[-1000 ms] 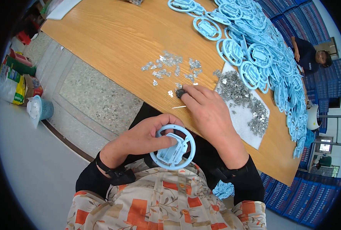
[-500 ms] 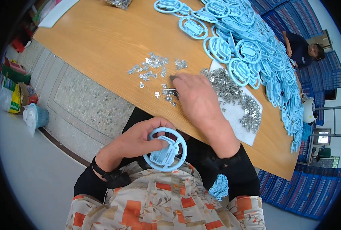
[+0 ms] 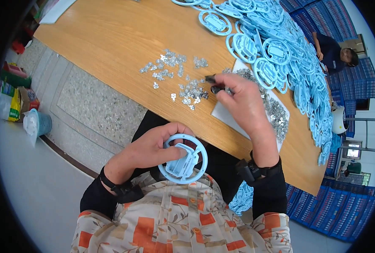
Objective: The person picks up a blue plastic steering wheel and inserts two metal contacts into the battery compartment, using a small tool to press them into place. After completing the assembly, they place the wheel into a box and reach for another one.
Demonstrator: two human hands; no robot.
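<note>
In front of my lap, my left hand (image 3: 156, 147) grips a light-blue round plastic part (image 3: 183, 168), a wheel-like ring with a raised box-shaped middle. Its thumb presses on the middle, and the other fingers are mostly hidden behind the ring. My right hand (image 3: 242, 99) is over the table, thumb and forefinger apart, with dark coverings on both tips. No piece shows between those tips. Just left of them lies a small heap of metal pieces (image 3: 191, 90). Under and behind this hand, more metal pieces (image 3: 276, 116) cover part of a white sheet (image 3: 234, 122).
A large pile of similar light-blue parts (image 3: 276, 52) fills the far right of the wooden table (image 3: 107, 50). More metal pieces (image 3: 170, 59) lie left of centre. Another person (image 3: 333, 52) is beyond the pile. Stacked blue trays (image 3: 331, 211) stand at right, a light-blue basket (image 3: 44, 122) at left.
My right hand has moved right, away from the small heap, and its thumb and forefinger now show apart. More metal pieces show in that heap. My left hand still holds the round part.
</note>
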